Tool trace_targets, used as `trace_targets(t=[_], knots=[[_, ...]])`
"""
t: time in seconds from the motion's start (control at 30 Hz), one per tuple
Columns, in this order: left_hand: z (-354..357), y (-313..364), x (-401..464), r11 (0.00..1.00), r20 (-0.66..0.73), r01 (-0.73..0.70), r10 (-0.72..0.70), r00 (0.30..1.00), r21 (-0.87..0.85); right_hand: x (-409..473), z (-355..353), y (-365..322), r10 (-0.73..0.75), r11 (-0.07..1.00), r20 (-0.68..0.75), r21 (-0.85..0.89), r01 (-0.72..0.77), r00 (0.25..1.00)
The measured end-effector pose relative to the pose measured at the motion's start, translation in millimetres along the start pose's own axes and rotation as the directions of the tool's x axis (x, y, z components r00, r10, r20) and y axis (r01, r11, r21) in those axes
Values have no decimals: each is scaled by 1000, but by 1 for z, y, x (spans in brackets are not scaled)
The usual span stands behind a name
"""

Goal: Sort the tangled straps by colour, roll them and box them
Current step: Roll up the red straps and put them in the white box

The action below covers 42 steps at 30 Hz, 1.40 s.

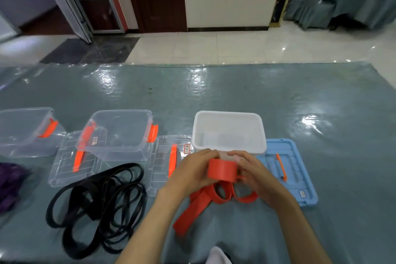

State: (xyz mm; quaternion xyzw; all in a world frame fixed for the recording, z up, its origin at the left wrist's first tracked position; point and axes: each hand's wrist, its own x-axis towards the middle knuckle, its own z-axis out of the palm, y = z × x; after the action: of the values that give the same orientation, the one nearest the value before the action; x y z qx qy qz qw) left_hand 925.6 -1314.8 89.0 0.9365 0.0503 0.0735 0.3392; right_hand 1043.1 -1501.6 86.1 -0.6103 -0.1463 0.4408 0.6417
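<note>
white cloth scrap (217,256) at bottom edge, nearest the camera, between the two forearms. both hands raised over the grey-blue plastic-covered worktop (235,96). left hand (192,170) and right hand (255,172) both curled round a red strap roll (221,169), one on each side, fingers wrapped on it, so each grip is holding the roll. loose red strap tail (192,208) hangs from the roll and lies in loops and a flat length on the worktop under the hands. just behind the hands a white open box (229,129), looks to have nothing inside. blue lid (287,169) with an orange handle lies flat, touching the box's right side. left of the white box a clear lid (165,163) with an orange handle, then a clear box with orange latches (120,133) sitting partly on another clear lid (72,161). second clear box (25,130) at far left. black strap tangle (98,208) heaped on the worktop in front of the clear boxes, well left of the red strap. purple strap pile (9,184) at the left edge, partly cut off. tiled floor (214,47) beyond the worktop.
</note>
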Motion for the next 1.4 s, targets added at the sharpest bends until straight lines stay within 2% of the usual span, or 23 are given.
trace_targets(t=[0.07,0.2,0.3,0.4,0.47,0.57,0.67,0.73,0.83,0.9,1.0,1.1,1.17,1.3,1.4], knots=[[1,1,3,997,-45,81,-80,996,14,-6,-5,2,-6,997,-74,73,11,997],[6,12,15,919,-49,163,-156,987,358,-17,-9,-4,-113,990,-193,65,128,975],[15,19,25,895,-25,162,-167,986,417,-19,-7,-15,-190,981,-244,-86,174,951],[22,23,33,884,-16,160,-170,985,439,-13,-9,-22,-278,943,-347,-275,186,896],[22,21,37,876,-22,172,-181,983,451,-8,-14,-24,-322,934,-400,-280,221,858],[22,15,40,925,-38,160,-157,987,346,-4,-22,-25,-295,954,-429,-173,243,854],[23,18,38,994,-80,85,-91,993,-69,-1,-27,-28,-245,969,-419,-85,231,874],[25,25,38,981,-113,-14,-8,994,-193,-1,-26,-29,-235,971,-398,-54,232,887],[27,31,38,976,-161,-77,44,986,-203,-2,-20,-28,-214,972,-351,20,236,912],[23,28,37,978,-191,-46,7,981,-203,-1,-20,-27,-209,973,-308,29,229,928],[20,22,36,994,-181,-27,7,983,-109,3,-21,-28,-160,983,-260,50,178,952],[18,18,39,998,-154,-2,-7,988,-55,9,-22,-30,-94,987,-283,100,127,954],[18,18,43,1000,-133,-3,-1,991,-28,11,-25,-31,-127,988,-336,37,148,933],[19,21,50,996,-111,-24,14,994,-83,13,-29,-28,-179,983,-366,-22,184,913],[16,23,53,988,-137,-79,61,989,-132,13,-33,-27,-130,985,-346,60,161,929]])
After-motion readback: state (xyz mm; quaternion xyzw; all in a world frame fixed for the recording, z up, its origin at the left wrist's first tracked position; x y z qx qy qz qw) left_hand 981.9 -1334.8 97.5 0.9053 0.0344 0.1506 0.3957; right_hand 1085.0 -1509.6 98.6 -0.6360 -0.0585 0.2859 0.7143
